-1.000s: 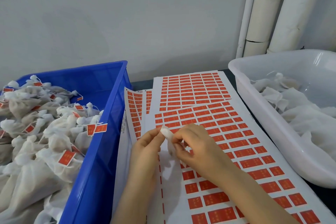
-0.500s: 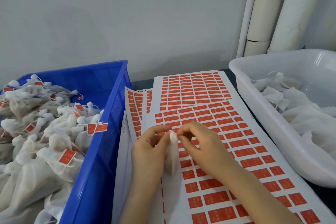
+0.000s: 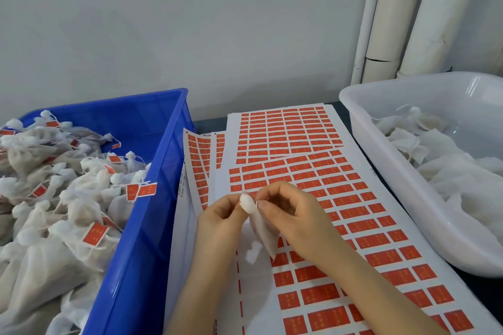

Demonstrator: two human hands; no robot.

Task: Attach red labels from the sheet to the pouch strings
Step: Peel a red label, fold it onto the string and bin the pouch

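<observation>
Grey wall [image 3: 190, 22]; pouch [image 3: 262, 231] between blue bin [image 3: 130, 266] and white tub [image 3: 435, 98].

Left hand [image 3: 217, 223], right hand [image 3: 295, 221] — bare; forearms [image 3: 196, 294] bare.

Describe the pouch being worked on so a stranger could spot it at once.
Find the label sheet lying between the blue bin and the white tub. Above its near part, the left hand and right hand pinch the gathered top of one white pouch. It alone is held up rather than lying in a container, and no red label shows on it.
</observation>
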